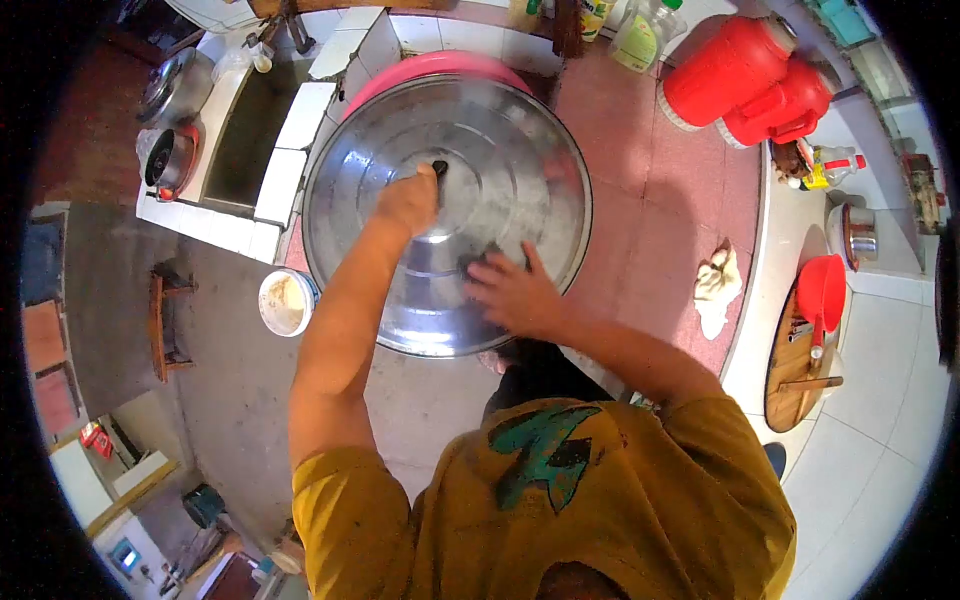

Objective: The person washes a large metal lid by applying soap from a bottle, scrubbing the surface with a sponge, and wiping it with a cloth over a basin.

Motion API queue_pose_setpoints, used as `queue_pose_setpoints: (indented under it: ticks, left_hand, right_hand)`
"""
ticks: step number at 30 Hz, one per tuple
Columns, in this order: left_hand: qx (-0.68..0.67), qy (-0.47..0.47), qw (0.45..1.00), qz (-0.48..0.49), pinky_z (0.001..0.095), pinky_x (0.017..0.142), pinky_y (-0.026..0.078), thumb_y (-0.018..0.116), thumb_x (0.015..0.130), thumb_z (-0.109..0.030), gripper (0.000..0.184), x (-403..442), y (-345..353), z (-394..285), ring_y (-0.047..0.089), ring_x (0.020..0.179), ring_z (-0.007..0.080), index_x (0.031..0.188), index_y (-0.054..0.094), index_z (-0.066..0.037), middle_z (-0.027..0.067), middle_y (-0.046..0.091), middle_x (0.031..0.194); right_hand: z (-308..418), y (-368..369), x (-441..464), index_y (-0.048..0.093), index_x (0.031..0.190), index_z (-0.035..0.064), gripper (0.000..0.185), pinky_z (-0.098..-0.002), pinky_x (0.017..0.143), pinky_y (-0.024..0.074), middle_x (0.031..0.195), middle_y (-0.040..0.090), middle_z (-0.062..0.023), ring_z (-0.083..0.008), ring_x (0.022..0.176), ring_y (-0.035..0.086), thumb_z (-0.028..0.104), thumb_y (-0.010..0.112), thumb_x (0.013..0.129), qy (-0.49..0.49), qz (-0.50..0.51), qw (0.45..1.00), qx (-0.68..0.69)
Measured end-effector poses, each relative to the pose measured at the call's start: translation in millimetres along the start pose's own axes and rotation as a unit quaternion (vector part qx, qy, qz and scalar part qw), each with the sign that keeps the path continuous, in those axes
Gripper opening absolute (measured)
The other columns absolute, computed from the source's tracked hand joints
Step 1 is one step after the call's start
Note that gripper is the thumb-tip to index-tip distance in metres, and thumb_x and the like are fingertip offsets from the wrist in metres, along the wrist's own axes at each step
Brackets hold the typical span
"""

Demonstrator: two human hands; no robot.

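Note:
A large round metal lid (520, 190) fills the middle of the head view. My left hand (408, 202) is closed around the black handle (440, 168) at the lid's centre. My right hand (518, 292) hovers over or touches the lid's lower right part; I cannot tell which. Its fingers are apart and slightly blurred, with nothing seen in them. Behind the lid shows the rim of a pink basin (440, 64). Whatever lies beneath the lid is hidden.
A white tub (287, 303) stands by the lid's left edge. Two red thermos flasks (728, 70) and a detergent bottle (645, 38) are at the back right. A cloth (717, 288) lies on the red-tiled counter (640, 240). To the left is a sink (262, 130) with pots.

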State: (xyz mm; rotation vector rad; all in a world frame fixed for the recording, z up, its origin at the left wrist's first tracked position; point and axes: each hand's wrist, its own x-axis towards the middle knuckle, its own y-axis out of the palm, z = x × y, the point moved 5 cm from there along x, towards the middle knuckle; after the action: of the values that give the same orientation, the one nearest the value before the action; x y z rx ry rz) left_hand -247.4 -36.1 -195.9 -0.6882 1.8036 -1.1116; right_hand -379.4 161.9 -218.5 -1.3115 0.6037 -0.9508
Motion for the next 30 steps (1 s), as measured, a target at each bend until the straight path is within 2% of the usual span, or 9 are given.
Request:
queue_pose_setpoints:
  ticks: [3,5,8,10,12,15,23,27,30]
  left_hand:
    - [-0.015,-0.016,0.999,0.025,0.0492,0.087,0.052,0.048,0.092,-0.018,0.036,-7,-4,-3,0.065,0.100,0.0451,0.116,0.046,0.008,0.0321,0.066,0.105]
    - [-0.029,-0.045,0.998,0.041,0.0496,0.090,0.051,0.047,0.094,-0.025,0.040,-15,-16,-9,0.064,0.103,0.0453,0.117,0.046,0.008,0.0321,0.065,0.107]
    - [-0.061,-0.072,0.994,0.050,0.0496,0.094,0.048,0.042,0.097,-0.034,0.046,-17,-26,-16,0.062,0.107,0.0449,0.118,0.047,0.006,0.0315,0.064,0.109]
    - [-0.087,-0.075,0.993,0.034,0.0491,0.096,0.047,0.038,0.099,-0.039,0.049,-16,-23,-16,0.061,0.109,0.0443,0.119,0.048,0.005,0.0308,0.064,0.111]
    - [-0.081,-0.059,0.995,0.030,0.0486,0.095,0.047,0.036,0.100,-0.039,0.048,-7,-7,-6,0.062,0.108,0.0439,0.118,0.049,0.004,0.0303,0.065,0.110]
    - [-0.079,-0.052,0.995,0.038,0.0484,0.094,0.048,0.035,0.100,-0.039,0.048,-3,-13,-1,0.062,0.107,0.0437,0.117,0.051,0.003,0.0298,0.065,0.109]
    - [-0.060,-0.052,0.996,0.030,0.0509,0.092,0.048,0.037,0.100,-0.036,0.045,-4,-17,-6,0.063,0.104,0.0439,0.117,0.051,0.004,0.0289,0.066,0.107]
    - [-0.049,-0.065,0.997,0.008,0.0520,0.089,0.049,0.039,0.100,-0.034,0.042,-2,-8,-6,0.064,0.102,0.0439,0.114,0.050,0.004,0.0289,0.066,0.106]
    - [-0.003,-0.053,0.998,-0.021,0.0507,0.084,0.052,0.042,0.098,-0.027,0.032,-7,-11,-12,0.067,0.097,0.0417,0.110,0.049,0.003,0.0284,0.067,0.105]
  right_hand:
    - [-78,2,51,0.051,0.138,0.0158,0.053,-0.0694,0.107,0.0226,0.149,0.043,-0.0067,-0.0295,0.138,0.038,0.039,0.057,0.091,0.043,-0.122,0.988,-0.085]
    - [-138,-13,94,0.051,0.138,0.0138,0.050,-0.0692,0.107,0.0222,0.149,0.043,-0.0079,-0.0303,0.137,0.039,0.036,0.054,0.094,0.200,-0.098,0.975,-0.026]
    - [-135,-25,120,0.054,0.132,0.0124,0.044,-0.0666,0.110,0.0196,0.149,0.042,-0.0080,-0.0310,0.139,0.035,0.035,0.051,0.095,0.224,-0.052,0.973,0.024]
    - [-68,-13,111,0.055,0.132,0.0149,0.042,-0.0664,0.111,0.0187,0.148,0.043,-0.0076,-0.0288,0.139,0.036,0.034,0.050,0.095,0.140,-0.025,0.990,-0.010]
    - [-4,20,71,0.058,0.128,0.0176,0.038,-0.0670,0.111,0.0181,0.147,0.045,-0.0050,-0.0275,0.138,0.037,0.032,0.050,0.094,-0.025,-0.195,0.980,0.034]
    - [26,20,47,0.061,0.126,0.0202,0.035,-0.0673,0.111,0.0196,0.144,0.048,-0.0023,-0.0270,0.137,0.040,0.030,0.052,0.093,-0.094,-0.038,0.988,0.116]
    - [-121,-25,132,0.057,0.133,0.0134,0.042,-0.0669,0.108,0.0255,0.145,0.048,-0.0054,-0.0306,0.136,0.040,0.025,0.049,0.093,0.251,-0.086,0.964,0.017]
    - [-1,7,71,0.059,0.128,0.0160,0.040,-0.0683,0.106,0.0291,0.141,0.051,-0.0069,-0.0298,0.136,0.041,0.028,0.053,0.090,0.030,-0.183,0.982,-0.015]
    - [23,4,23,0.059,0.127,0.0195,0.042,-0.0693,0.105,0.0287,0.140,0.050,-0.0067,-0.0309,0.133,0.042,0.028,0.059,0.085,0.012,-0.052,0.998,0.041]
